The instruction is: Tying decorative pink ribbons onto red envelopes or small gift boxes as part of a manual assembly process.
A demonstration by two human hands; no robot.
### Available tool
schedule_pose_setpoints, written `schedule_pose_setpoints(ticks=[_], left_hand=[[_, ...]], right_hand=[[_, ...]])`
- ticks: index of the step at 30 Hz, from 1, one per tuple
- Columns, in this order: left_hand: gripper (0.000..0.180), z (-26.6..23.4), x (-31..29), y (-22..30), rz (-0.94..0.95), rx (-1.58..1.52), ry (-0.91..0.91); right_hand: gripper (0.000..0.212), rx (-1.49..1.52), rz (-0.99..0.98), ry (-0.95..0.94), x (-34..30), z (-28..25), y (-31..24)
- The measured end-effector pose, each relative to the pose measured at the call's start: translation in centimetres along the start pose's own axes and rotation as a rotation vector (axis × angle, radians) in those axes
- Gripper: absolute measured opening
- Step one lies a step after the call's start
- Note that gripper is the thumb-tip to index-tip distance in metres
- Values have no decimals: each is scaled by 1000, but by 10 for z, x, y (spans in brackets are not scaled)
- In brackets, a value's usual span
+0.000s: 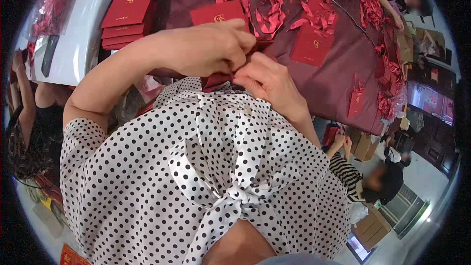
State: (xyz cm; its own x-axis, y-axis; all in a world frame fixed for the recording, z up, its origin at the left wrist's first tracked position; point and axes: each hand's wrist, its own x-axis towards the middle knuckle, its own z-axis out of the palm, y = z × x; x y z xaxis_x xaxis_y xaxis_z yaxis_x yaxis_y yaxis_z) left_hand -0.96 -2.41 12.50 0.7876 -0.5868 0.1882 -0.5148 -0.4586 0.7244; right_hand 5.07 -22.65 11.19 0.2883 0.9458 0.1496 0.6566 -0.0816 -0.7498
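My left hand point(211, 44) reaches across from the left, its fingers bent and pinched together. My right hand point(270, 78) meets it at the near table edge, thumb and fingertips closed. A dark red piece point(214, 81) shows below the meeting fingertips; they hide most of it, so whether it is ribbon or part of a bag cannot be made out. Just beyond my left hand lies a flat red gift bag point(218, 11) with gold print, partly covered by the hand. Shiny red ribbons point(269, 19) lie loose beside it.
Stacked red bags point(130, 5) stand at the left on the dark red tablecloth point(321, 86). A red bag with ribbon handles point(313, 44) lies to the right, a smaller one point(356, 99) near the right edge. A dark cord point(338, 7) crosses the cloth. Other people sit around.
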Motion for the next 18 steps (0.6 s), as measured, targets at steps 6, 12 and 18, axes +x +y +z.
schedule_pose_setpoints(ticks=[6, 12, 18], left_hand=[[13, -37, -25, -36, -198, -267, 164], [17, 22, -19, -61, -296, -956, -3], [19, 24, -51, -45, -254, -1547, 422]], right_hand=[[14, 121, -6, -27, -12, 0, -5], [18, 85, -9, -33, -11, -3, -3], [38, -36, -127, 122, -11, -15, 15]])
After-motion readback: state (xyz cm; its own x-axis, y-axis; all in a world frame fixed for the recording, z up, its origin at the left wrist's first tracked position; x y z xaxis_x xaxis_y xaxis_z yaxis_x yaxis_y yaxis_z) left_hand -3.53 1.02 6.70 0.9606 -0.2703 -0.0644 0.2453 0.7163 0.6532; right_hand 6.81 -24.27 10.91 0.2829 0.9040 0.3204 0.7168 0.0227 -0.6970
